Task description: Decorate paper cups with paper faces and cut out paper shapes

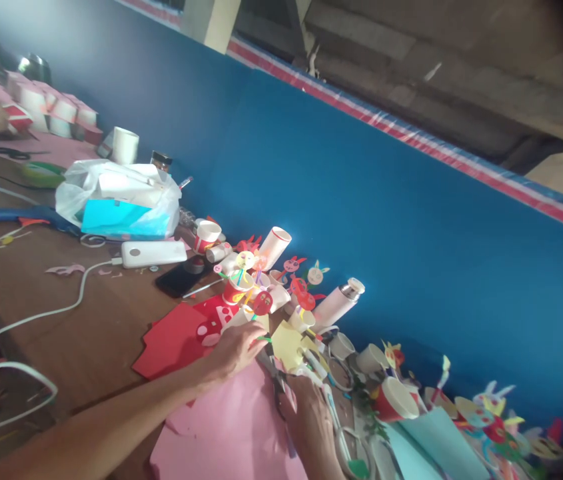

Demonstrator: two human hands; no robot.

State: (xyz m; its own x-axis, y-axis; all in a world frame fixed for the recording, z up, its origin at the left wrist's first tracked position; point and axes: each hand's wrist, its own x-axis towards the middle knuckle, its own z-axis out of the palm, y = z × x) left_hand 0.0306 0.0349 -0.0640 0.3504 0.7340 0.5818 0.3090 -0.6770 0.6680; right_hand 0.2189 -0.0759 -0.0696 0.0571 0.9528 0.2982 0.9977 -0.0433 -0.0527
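Red paper (171,340) lies left of your left hand (237,348), whose fingertips pinch a slim green piece (264,339). Just beside them, scissors (274,373) point blades-first toward those fingertips, long axis slanting back into your right hand (308,410), closed around the handles.

Craft workshop: brown table (104,333) is standing beside blue partition (411,233); red paper (171,340), pink paper (236,427) and paper scraps (65,269) are lying on top; cut-out faces (317,273) are rising among paper cups (398,399).

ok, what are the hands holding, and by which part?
Right hand: scissors, by the handles. Left hand: apparently a green piece, at the fingertips; which part is unclear.
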